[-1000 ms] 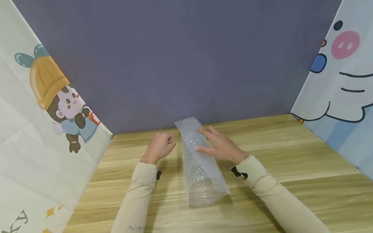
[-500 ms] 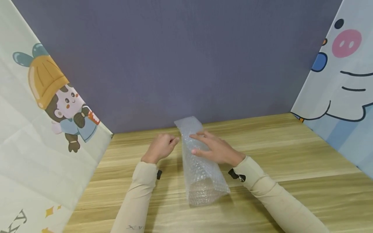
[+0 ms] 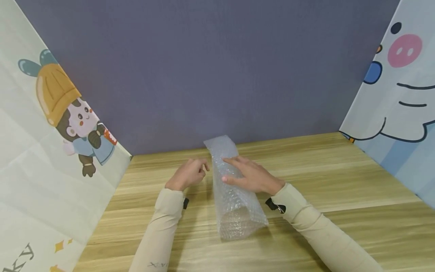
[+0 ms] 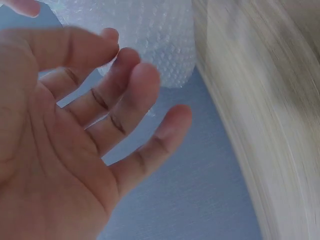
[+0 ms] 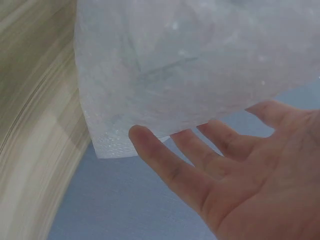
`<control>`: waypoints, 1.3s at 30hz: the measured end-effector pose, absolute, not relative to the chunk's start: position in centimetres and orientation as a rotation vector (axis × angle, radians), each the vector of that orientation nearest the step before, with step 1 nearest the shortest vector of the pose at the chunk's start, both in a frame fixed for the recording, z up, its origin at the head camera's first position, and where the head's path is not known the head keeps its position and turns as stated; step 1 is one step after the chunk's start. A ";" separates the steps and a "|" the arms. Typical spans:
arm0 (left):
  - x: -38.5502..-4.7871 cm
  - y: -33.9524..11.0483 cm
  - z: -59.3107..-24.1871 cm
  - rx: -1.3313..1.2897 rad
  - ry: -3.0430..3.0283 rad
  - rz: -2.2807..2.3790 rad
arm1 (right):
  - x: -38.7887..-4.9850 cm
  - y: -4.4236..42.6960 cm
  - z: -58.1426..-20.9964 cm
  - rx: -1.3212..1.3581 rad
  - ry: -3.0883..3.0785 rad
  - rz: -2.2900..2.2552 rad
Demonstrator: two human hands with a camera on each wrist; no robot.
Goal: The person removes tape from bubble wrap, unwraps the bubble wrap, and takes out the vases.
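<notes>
A plain purple-grey panel [image 3: 217,68] rose behind everything, and the wood-grain tabletop [image 3: 346,177] ran forward from its foot. A pale printed sheet [image 3: 30,158] bearing a cartoon child in an orange hat walled the left side; a blue-and-white sheet [image 3: 408,113] with a pink snout closed the right. The person's two cream sleeves [image 3: 326,234] reached in from the near edge. Between the forearms, in the middle of the tabletop, lay a long piece of bubble wrap [image 3: 225,196], folded over lengthwise, its far end by the panel and its wider end toward the person. The right hand [image 3: 253,174] was released, fingers spread over the wrap's right side; whether every fingertip touched could not be told. The left hand [image 3: 188,173], just left of the wrap, was loosely bent and released too. Smallest were the black bits of wrist gear [image 3: 274,206] below the cuffs.
</notes>
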State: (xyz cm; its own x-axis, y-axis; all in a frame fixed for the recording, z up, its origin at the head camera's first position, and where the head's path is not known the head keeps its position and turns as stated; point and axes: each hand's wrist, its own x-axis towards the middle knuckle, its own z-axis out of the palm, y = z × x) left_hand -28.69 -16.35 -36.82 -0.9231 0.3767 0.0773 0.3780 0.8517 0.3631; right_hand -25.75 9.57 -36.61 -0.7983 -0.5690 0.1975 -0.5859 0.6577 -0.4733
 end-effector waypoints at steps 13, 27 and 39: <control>-28.1 -16.1 -36.8 -0.627 -3.116 -0.831 | -25.8 9.7 -36.4 0.951 -2.882 0.750; -28.0 -15.1 -37.1 -0.713 -3.061 -0.948 | -26.1 10.6 -36.1 0.933 -2.930 0.755; -27.9 -14.2 -37.3 -0.767 -3.046 -0.992 | -26.4 11.1 -35.8 0.894 -2.934 0.801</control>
State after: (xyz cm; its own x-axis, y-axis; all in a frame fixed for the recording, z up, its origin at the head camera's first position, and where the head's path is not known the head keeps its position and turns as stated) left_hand -27.93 -14.16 -37.29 -0.8806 0.4739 -0.0009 0.3825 0.7118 0.5891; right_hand -26.40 11.12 -35.82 -0.8405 -0.5292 0.1159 -0.5148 0.7134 -0.4754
